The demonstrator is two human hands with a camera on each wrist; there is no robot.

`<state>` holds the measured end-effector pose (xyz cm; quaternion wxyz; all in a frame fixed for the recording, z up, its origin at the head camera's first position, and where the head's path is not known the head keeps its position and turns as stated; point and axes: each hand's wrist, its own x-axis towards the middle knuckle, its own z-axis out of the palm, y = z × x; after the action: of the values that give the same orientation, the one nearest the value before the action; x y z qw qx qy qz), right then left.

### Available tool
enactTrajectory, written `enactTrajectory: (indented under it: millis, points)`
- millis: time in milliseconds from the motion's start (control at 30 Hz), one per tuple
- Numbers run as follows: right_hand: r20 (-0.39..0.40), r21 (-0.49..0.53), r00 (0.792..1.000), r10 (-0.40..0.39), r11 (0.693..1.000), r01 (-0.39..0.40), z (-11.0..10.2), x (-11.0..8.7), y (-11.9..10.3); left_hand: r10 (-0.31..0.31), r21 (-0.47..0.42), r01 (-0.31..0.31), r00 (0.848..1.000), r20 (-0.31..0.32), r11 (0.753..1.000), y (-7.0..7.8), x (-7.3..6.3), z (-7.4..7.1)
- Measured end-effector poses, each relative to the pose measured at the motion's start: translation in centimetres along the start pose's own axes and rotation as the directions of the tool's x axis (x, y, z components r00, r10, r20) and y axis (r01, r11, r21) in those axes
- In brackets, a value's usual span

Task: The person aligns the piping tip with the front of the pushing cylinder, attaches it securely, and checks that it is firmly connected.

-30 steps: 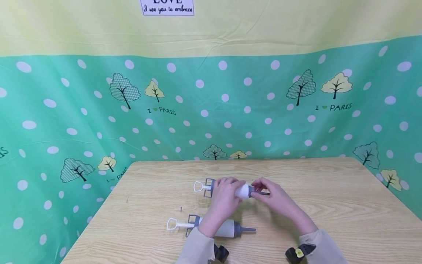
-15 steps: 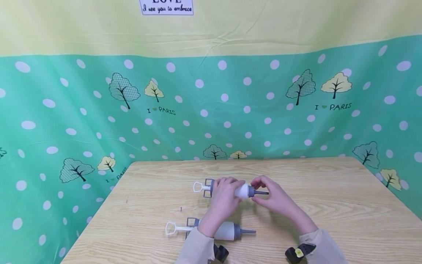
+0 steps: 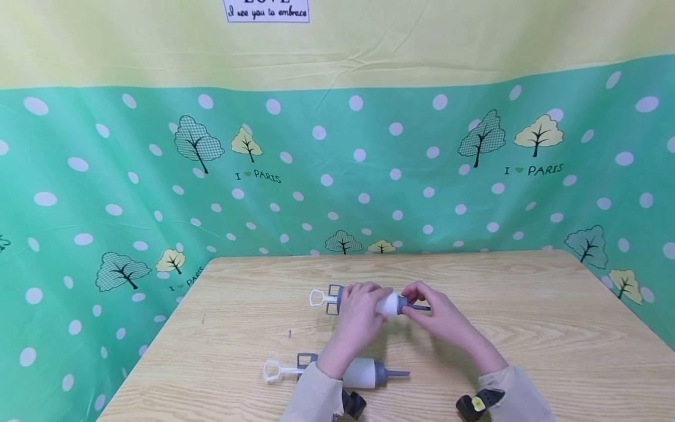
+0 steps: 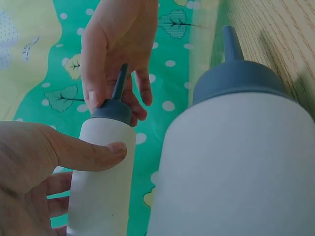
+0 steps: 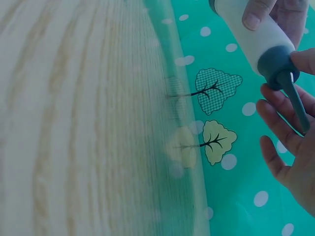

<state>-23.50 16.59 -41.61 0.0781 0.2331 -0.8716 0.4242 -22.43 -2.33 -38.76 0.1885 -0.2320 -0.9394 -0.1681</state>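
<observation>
A syringe-like dispenser (image 3: 388, 306), with a white barrel, grey nozzle cap and white loop-handled plunger, lies across both hands. My left hand (image 3: 362, 313) grips its barrel, the thumb pressed along the white side in the left wrist view. Thumb and fingers of my right hand (image 3: 437, 310) pinch the grey nozzle cap (image 5: 277, 64). In the right wrist view the thin spout passes in front of the right hand's fingers. A second dispenser (image 3: 361, 373) of the same kind rests on the table below, partly covered by my left forearm.
The wood-grain table (image 3: 527, 305) ends at a green dotted curtain (image 3: 369, 170) behind. A tiny dark piece (image 3: 289, 333) lies left of the hands. A black wrist device (image 3: 477, 404) sits at the right sleeve.
The right fingers loosened from the nozzle cap half a second ago and now pinch it again. On the table the second dispenser has rolled slightly toward the front. The left hand keeps its grip.
</observation>
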Motion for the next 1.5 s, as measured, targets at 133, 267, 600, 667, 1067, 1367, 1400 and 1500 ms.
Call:
enactTrajectory:
  millis: [133,267,600,667,1067,1367,1400,1500]
  points:
    - [-0.003,-0.006,1.000,0.001,1.000,-0.001,0.00,0.04,-0.03,0.009,0.003,-0.009,1.000,-0.003,1.000,0.12,0.01,-0.13]
    - [0.000,-0.003,1.000,0.014,1.000,-0.014,-0.04,0.02,-0.10,0.016,0.008,-0.016,1.000,-0.001,1.000,0.27,0.05,-0.29]
    - [0.039,0.038,0.999,0.030,0.999,-0.032,-0.12,-0.12,0.09,0.036,-0.015,-0.035,0.999,0.006,0.999,0.50,0.04,-0.12]
    - [0.042,0.035,0.998,0.035,0.999,-0.037,-0.17,-0.12,0.08,0.040,-0.017,-0.039,0.999,0.004,0.999,0.53,0.03,-0.12]
    - [0.024,0.023,0.999,0.022,0.999,-0.022,-0.27,-0.03,0.31,0.021,-0.009,-0.021,1.000,0.013,1.000,0.36,0.05,-0.14]
    - [-0.020,-0.044,0.996,-0.084,0.996,0.083,-0.25,-0.14,0.19,0.010,-0.013,-0.010,1.000,0.006,1.000,0.14,0.03,-0.06]
    - [-0.020,-0.048,0.995,-0.095,0.994,0.094,-0.23,-0.12,0.21,0.009,-0.012,-0.009,1.000,0.005,1.000,0.12,0.03,-0.04]
    - [-0.023,-0.049,0.993,-0.115,0.992,0.113,-0.18,-0.06,0.25,0.008,-0.012,-0.008,1.000,0.002,1.000,0.09,0.02,0.00]
